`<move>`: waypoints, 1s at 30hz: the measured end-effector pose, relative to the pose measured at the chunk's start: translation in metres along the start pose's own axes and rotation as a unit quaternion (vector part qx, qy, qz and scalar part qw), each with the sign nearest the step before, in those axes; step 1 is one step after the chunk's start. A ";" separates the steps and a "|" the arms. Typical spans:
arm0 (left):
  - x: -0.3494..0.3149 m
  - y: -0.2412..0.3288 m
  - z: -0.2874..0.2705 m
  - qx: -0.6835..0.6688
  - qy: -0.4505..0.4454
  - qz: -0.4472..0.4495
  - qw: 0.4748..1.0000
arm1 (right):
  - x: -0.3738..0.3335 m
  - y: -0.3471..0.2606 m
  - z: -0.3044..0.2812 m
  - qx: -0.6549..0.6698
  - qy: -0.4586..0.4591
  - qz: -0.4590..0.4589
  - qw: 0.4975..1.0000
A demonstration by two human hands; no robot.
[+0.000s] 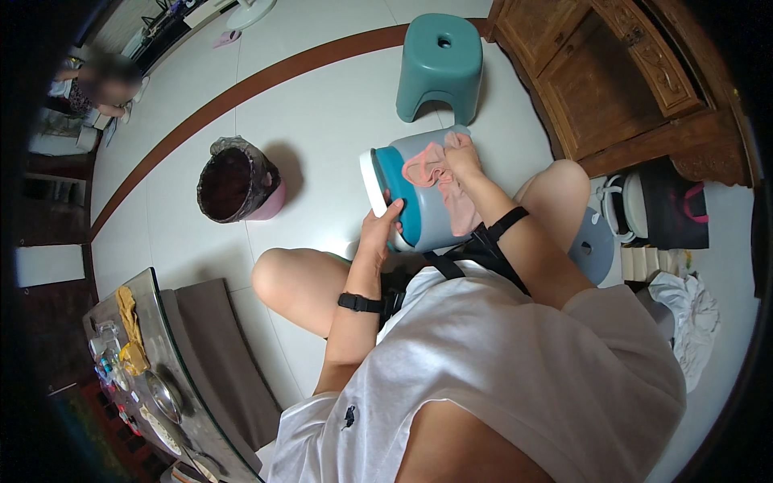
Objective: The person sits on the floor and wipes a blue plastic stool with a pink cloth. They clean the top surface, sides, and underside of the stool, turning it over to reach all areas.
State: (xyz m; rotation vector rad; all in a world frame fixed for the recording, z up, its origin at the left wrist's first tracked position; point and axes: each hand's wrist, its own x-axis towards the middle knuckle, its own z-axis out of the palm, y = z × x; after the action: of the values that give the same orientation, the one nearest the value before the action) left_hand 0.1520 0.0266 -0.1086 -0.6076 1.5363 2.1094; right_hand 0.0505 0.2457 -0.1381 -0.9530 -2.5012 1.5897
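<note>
A grey and teal plastic tub-like object [411, 201] with a white rim lies tilted on its side, in front of my lap between my knees. My left hand [380, 227] grips it by the teal and white end, thumb on the teal band and fingers partly hidden behind the rim. Over its grey side spreads a pink cloth [452, 193] with brighter coral edging. My right hand [462, 156] is closed on the cloth's far end, pressing it near the grey end of the object. The underside of the object is hidden from view.
A teal plastic stool [441, 68] stands ahead. Left of me is a pink bin [266, 197] with a black liner. A glass-topped table [173, 354] holds a yellow cloth and dishes. A carved wooden cabinet [612, 88] stands right; a person [84, 92] is at far left.
</note>
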 end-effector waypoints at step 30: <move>0.020 0.000 -0.022 0.261 0.159 0.152 0.940 | -0.015 -0.017 -0.004 0.259 -0.311 -0.011 0.914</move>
State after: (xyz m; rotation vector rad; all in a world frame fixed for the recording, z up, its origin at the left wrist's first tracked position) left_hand 0.1382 0.0080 -0.1266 -0.5583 2.3933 1.7309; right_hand 0.0561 0.2362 -0.1171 -0.3783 -2.1266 2.6857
